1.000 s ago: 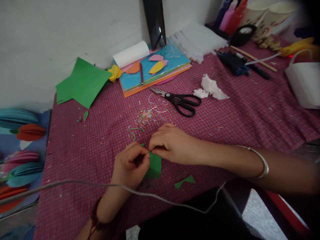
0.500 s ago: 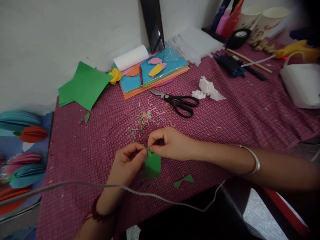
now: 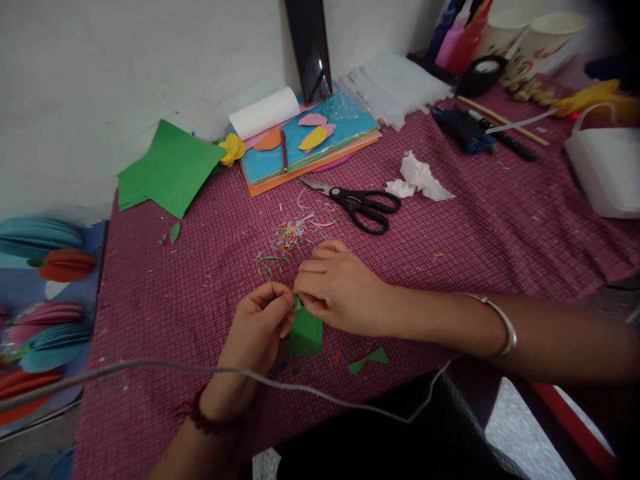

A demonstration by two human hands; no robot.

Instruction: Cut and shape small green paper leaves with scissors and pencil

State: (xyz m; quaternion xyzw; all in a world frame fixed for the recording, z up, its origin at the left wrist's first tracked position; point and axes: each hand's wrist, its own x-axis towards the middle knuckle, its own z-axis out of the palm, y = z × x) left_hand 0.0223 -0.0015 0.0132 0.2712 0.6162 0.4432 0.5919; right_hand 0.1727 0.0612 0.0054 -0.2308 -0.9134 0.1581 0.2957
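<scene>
Closest to me, my left hand and my right hand meet over the red checked tablecloth, fingertips pressed together on the top edge of a small folded piece of green paper, which hangs just above the cloth between them. I judge I am creasing or pinching its upper corner; the next move calls for a firm grip from both hands so the fold stays sharp.

Just right of it lies one green bow-shaped offcut. Beyond my knuckles sits a scatter of thin coloured paper trimmings, too many to count. Further on is one pair of black-handled scissors, lying shut, and one crumpled white tissue. Left of these lie green paper sheets, at least two overlapping. Against the wall rests one stack of coloured card with a single red pencil, and far right stand two paper cups.
</scene>
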